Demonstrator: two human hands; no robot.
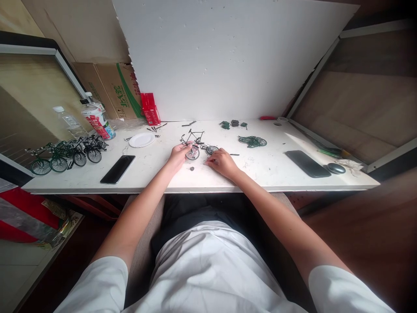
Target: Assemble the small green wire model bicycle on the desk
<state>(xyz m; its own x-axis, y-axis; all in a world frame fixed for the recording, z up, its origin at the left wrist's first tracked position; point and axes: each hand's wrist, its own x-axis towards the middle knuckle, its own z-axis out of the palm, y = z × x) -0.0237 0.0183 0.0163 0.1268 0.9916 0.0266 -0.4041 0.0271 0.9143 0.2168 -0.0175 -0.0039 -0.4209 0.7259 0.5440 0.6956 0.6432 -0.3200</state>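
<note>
My left hand [177, 156] is closed around part of a small black model bicycle [195, 137], holding it just above the table. One spoked wheel [193, 152] shows below the frame, beside my fingers. My right hand [223, 162] rests low over the table to the right, its fingertips pinched together; anything between them is too small to make out. Just behind that hand lies another loose spoked wheel [211, 149] with a dark part by it. A small dark round piece [192, 168] sits on the table between my hands.
Several assembled model bicycles [68, 154] stand at the left, near bottles [97, 119]. A phone [117, 169] and white plate [142, 139] lie left. Green parts [252, 141], a dark phone-like slab [307, 164] and a mouse [336, 168] lie right. A white board [228, 61] stands behind.
</note>
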